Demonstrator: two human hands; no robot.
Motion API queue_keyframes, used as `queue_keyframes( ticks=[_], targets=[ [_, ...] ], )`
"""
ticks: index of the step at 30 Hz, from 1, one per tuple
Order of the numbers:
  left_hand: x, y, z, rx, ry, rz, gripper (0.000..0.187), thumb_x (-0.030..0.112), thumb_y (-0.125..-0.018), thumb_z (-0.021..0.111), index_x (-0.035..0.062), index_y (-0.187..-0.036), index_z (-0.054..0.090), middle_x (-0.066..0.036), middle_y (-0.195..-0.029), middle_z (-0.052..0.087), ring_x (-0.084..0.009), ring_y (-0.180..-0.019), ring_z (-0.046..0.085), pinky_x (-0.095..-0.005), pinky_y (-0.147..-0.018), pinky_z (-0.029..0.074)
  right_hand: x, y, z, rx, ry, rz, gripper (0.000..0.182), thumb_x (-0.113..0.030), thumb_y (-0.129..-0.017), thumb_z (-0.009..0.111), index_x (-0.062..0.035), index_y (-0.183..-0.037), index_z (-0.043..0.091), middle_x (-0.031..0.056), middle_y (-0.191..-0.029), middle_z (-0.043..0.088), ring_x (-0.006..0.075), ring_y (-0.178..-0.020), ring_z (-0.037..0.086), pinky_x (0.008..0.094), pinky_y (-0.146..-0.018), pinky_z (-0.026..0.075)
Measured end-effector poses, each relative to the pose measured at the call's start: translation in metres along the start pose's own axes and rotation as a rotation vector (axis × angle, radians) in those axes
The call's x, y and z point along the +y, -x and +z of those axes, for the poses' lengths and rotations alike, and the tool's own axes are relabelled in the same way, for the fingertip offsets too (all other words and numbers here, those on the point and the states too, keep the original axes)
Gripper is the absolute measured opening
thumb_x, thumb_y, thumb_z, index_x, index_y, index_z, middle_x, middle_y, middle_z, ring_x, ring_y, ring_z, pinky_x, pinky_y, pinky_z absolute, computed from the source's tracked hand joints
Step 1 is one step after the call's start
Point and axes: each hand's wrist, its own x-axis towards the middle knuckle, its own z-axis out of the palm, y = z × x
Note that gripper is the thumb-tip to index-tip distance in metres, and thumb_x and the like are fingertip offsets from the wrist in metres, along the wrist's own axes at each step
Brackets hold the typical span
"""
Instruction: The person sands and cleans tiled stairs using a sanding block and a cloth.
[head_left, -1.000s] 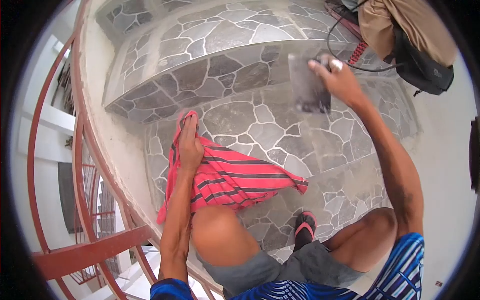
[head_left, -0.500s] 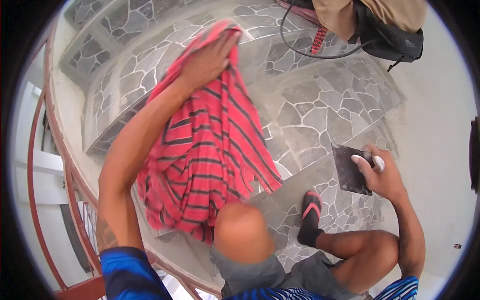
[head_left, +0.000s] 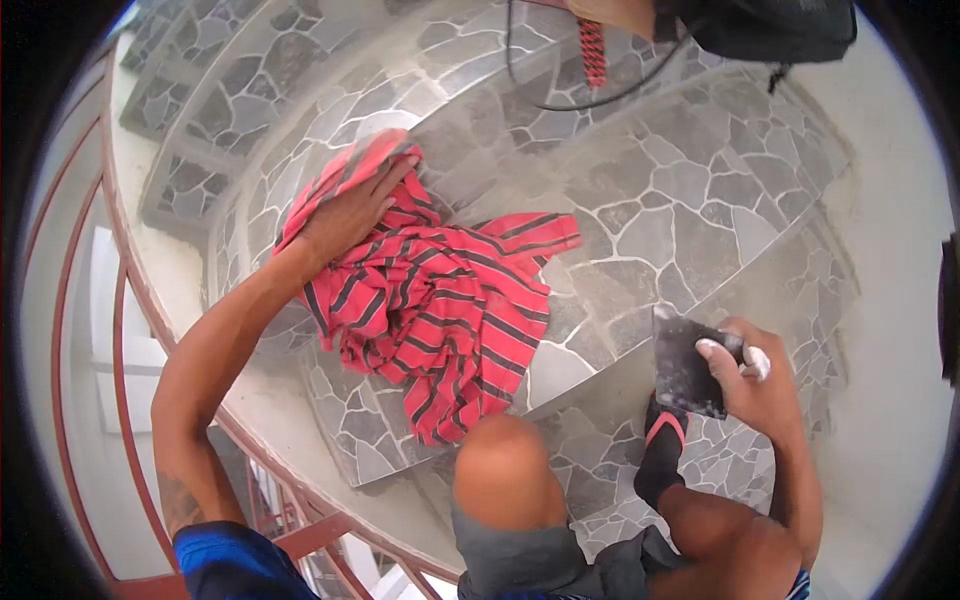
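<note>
A red cloth with dark stripes (head_left: 440, 310) lies bunched on a stone-patterned stair tread (head_left: 640, 200). My left hand (head_left: 350, 218) rests on the cloth's upper left part, its fingers pressed together against the fabric; whether they pinch it is hard to tell. On the right, my right hand (head_left: 752, 375) is wrapped round the handle of a flat dark trowel (head_left: 688, 365), whose blade has whitish smears. White material coats my right thumb and fingers. The trowel is held above the lower step, near my foot in a dark sock and red-strapped sandal (head_left: 665, 440).
A black bag (head_left: 770, 30) with a cable (head_left: 640, 95) and a red-and-black braided strap (head_left: 592, 55) sits at the top. A reddish metal railing (head_left: 120, 290) curves along the left. A pale wall (head_left: 890, 300) stands at the right.
My left hand has lowered the raised part of the cloth towards the left, and the cloth now lies more bunched on the step. The view has shifted; my right hand still holds the trowel.
</note>
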Motion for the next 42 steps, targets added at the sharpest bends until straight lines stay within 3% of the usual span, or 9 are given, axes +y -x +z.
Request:
queue_keyframes(
  ticks=[9,12,17,24,27,29,32,40,42],
  targets=[
    [0.026,-0.128,-0.028,0.251,-0.554,0.007,0.064,0.034,-0.109,0.040,-0.0010,-0.160,0.025,-0.008,-0.172,0.014,-0.0240,-0.154,0.026,-0.0336,-0.124,0.024,0.015,-0.012,0.049,0.091,-0.091,-0.113,0.018,-0.016,-0.093,0.071,0.0000,-0.090,0.063,0.0145,-0.068,0.060,0.0240,-0.058,0.053,0.0352,-0.059,0.044],
    [0.019,-0.050,-0.040,-0.206,0.447,-0.147,0.064,0.031,-0.109,0.038,0.0016,-0.162,0.018,-0.008,-0.172,0.014,-0.0221,-0.156,0.023,-0.0360,-0.126,0.024,0.028,-0.010,0.056,0.079,-0.172,-0.073,0.018,-0.016,-0.093,0.071,-0.0001,-0.089,0.064,0.0124,-0.069,0.062,0.0201,-0.060,0.054,0.0339,-0.060,0.045],
    [0.012,0.004,-0.016,-0.094,-0.105,0.030,0.063,0.024,-0.108,0.037,0.0040,-0.164,0.017,-0.005,-0.172,0.015,-0.0241,-0.158,0.015,-0.0397,-0.129,0.014,0.045,0.006,0.041,0.076,-0.201,0.004,0.020,-0.018,-0.094,0.070,0.0004,-0.088,0.064,0.0085,-0.068,0.060,0.0142,-0.062,0.053,0.0317,-0.061,0.045],
    [0.042,-0.174,-0.017,0.132,-0.649,-0.042,0.067,0.031,-0.106,0.045,0.0053,-0.163,0.021,-0.006,-0.172,0.018,-0.0256,-0.153,0.030,-0.0405,-0.123,0.027,0.055,-0.006,0.044,0.123,-0.334,0.248,0.021,-0.022,-0.095,0.071,-0.0010,-0.095,0.069,0.0011,-0.077,0.065,0.0095,-0.071,0.055,0.0276,-0.066,0.046],
    [0.034,-0.148,-0.015,0.126,-0.458,0.002,0.064,0.030,-0.106,0.045,0.0123,-0.164,0.023,-0.009,-0.170,0.023,-0.0287,-0.152,0.032,-0.0416,-0.123,0.027,0.071,-0.012,0.054,0.239,-0.615,0.405,0.026,-0.023,-0.095,0.072,0.0000,-0.107,0.069,0.0008,-0.086,0.067,0.0088,-0.077,0.059,0.0256,-0.070,0.048],
    [0.022,-0.090,-0.004,0.210,0.382,-0.057,0.062,0.030,-0.107,0.045,0.0111,-0.163,0.025,-0.017,-0.167,0.026,-0.0335,-0.153,0.028,-0.0447,-0.126,0.021,0.087,-0.014,0.058,0.316,-1.059,0.439,0.036,-0.017,-0.094,0.073,0.0040,-0.120,0.063,0.0064,-0.099,0.071,0.0133,-0.087,0.068,0.0283,-0.077,0.055],
    [0.015,-0.012,-0.013,-0.010,0.184,-0.245,0.066,0.033,-0.105,0.050,0.0111,-0.162,0.025,-0.021,-0.163,0.032,-0.0381,-0.150,0.032,-0.0466,-0.123,0.029,0.101,-0.003,0.047,0.193,-1.255,0.468,0.039,-0.012,-0.090,0.075,0.0055,-0.122,0.061,0.0119,-0.107,0.071,0.0197,-0.094,0.071,0.0338,-0.083,0.059],
    [-0.023,0.051,-0.031,0.073,0.659,-0.307,0.071,0.023,-0.099,0.063,0.0068,-0.160,0.031,-0.021,-0.160,0.038,-0.0363,-0.149,0.037,-0.0411,-0.121,0.031,0.032,-0.036,0.046,0.029,-0.583,0.418,0.029,-0.010,-0.094,0.069,0.0024,-0.120,0.066,0.0073,-0.105,0.071,0.0158,-0.088,0.068,0.0320,-0.076,0.054],
    [-0.039,0.077,-0.019,0.042,0.674,-0.311,0.073,0.022,-0.098,0.063,0.0046,-0.160,0.030,-0.019,-0.163,0.036,-0.0342,-0.151,0.033,-0.0408,-0.123,0.028,0.013,-0.055,0.054,0.053,-0.252,-0.164,0.035,-0.009,-0.093,0.068,-0.0008,-0.126,0.064,0.0121,-0.103,0.070,0.0231,-0.087,0.068,0.0375,-0.077,0.054]
  ],
)
